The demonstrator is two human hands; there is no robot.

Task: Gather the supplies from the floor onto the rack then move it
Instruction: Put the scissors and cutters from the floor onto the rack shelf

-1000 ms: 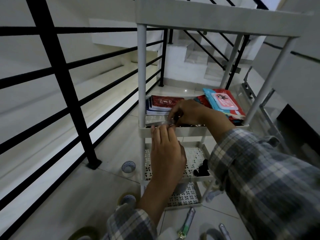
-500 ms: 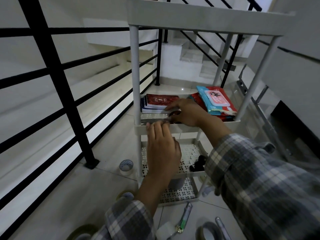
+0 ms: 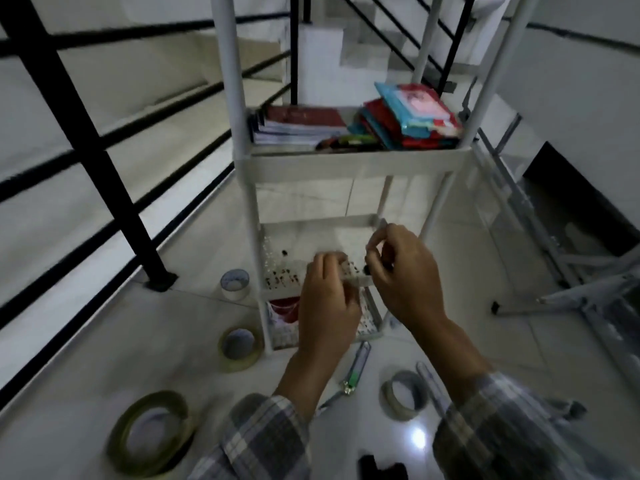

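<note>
The white tiered rack (image 3: 346,166) stands in front of me. Its middle shelf holds notebooks (image 3: 301,124) and stacked red and teal packs (image 3: 415,112). My left hand (image 3: 329,306) and my right hand (image 3: 405,278) meet in front of the perforated lower shelf (image 3: 277,258). Together they pinch a small clear object (image 3: 355,277), too blurred to tell what it is. On the floor lie several tape rolls: a white one (image 3: 235,284), a yellowish one (image 3: 239,348), a large greenish one (image 3: 149,434) and a grey one (image 3: 405,393). A green-trimmed cutter (image 3: 356,368) lies between them.
A black stair railing (image 3: 86,133) runs along the left, its post bolted to the floor near the rack. A folded grey metal frame (image 3: 554,271) leans at the right. A second slim tool (image 3: 429,379) and a black item (image 3: 381,467) lie near my sleeves. Something red (image 3: 284,308) sits in the bottom tier.
Both hands have dropped from the middle shelf's front rim to the lower shelf. The view has tilted down, showing more of the floor and tape rolls.
</note>
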